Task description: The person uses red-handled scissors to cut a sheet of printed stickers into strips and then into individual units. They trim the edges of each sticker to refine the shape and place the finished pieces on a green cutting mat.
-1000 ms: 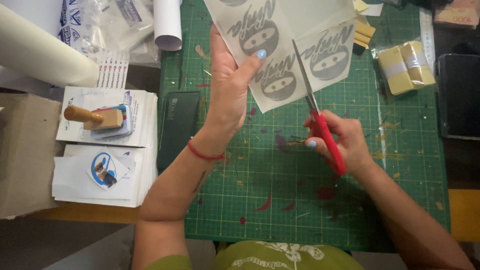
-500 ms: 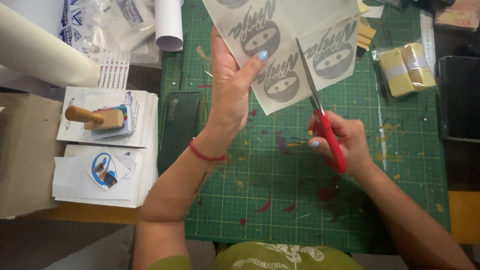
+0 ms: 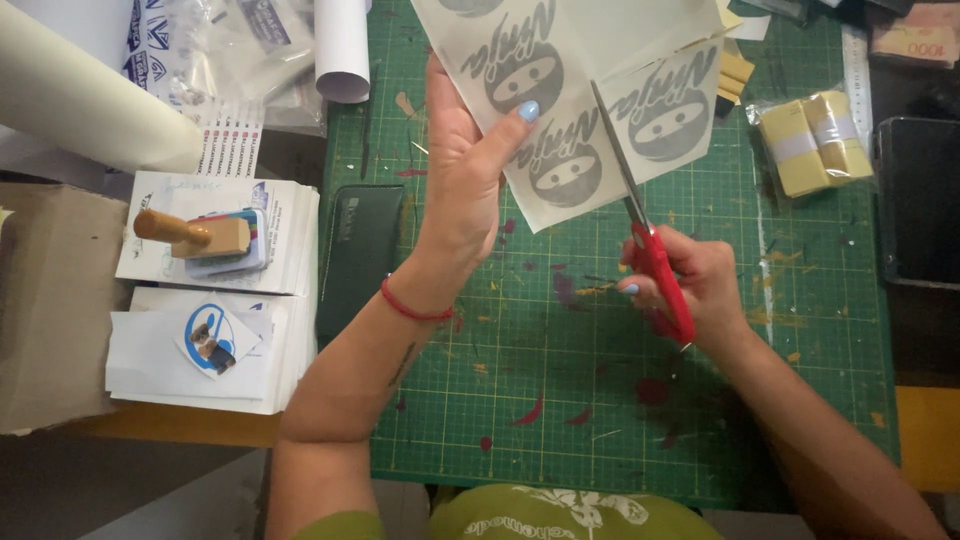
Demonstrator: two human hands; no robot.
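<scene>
Since the earlier frame the scissors (image 3: pixel 640 215) have cut further up into the sheet (image 3: pixel 575 95), blades now between two of its grey round faces. The right hand (image 3: pixel 690 285) grips the red handles over the green mat (image 3: pixel 600 400). The left hand (image 3: pixel 470 170) pinches the sheet, thumb on top, above the mat. Left of the mat lie a dark case (image 3: pixel 355 260), paper stacks (image 3: pixel 215 310) and a wooden stamp (image 3: pixel 195 235); at its right edge, yellow pads (image 3: pixel 810 145).

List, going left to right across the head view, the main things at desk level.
cardboard box → wooden-handled stamp → dark flat case → left hand → red-handled scissors → right hand → bundled yellow pads → black phone
</scene>
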